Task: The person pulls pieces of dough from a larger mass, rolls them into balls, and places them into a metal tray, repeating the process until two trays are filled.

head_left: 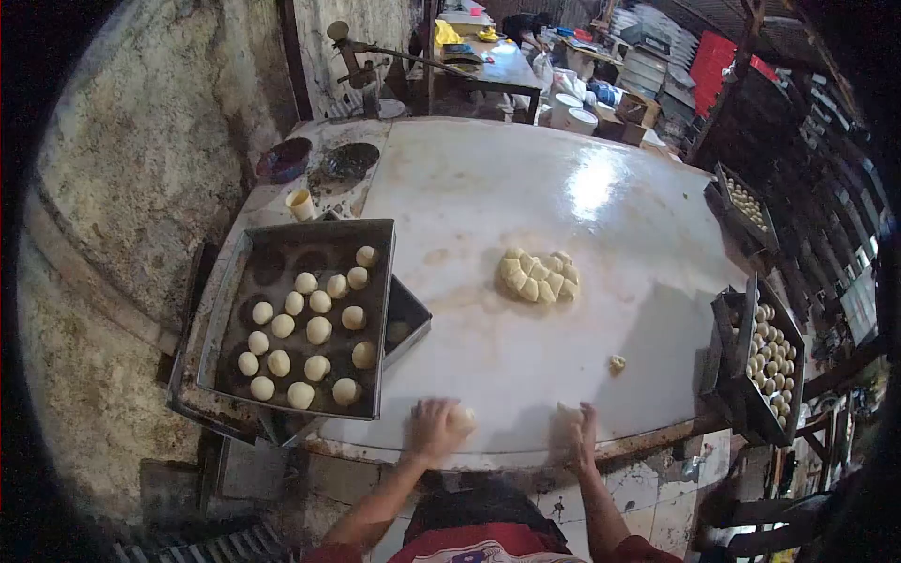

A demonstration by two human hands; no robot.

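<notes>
At the near edge of the white table [526, 188], a dough ball [462, 418] is covered by the left hand [433, 429], which is cupped loosely over it with the fingers curved, the ball showing at the hand's three o'clock side. A second dough piece [566, 414] is pressed under the right hand [580, 433], whose palm lies flat on it with the fingers spread; most of that piece is hidden. The two hands are set side by side, apart from each other.

A small dough scrap [617, 362] is seen at one o'clock from the right hand. A heap of cut dough pieces [538, 277] lies at twelve o'clock, mid-table. At ten o'clock from the left hand a dark baking tray [282, 246] is placed, with rows of rolled balls [310, 330] in it. At three o'clock another tray of balls [771, 361] is stacked off the table's edge.
</notes>
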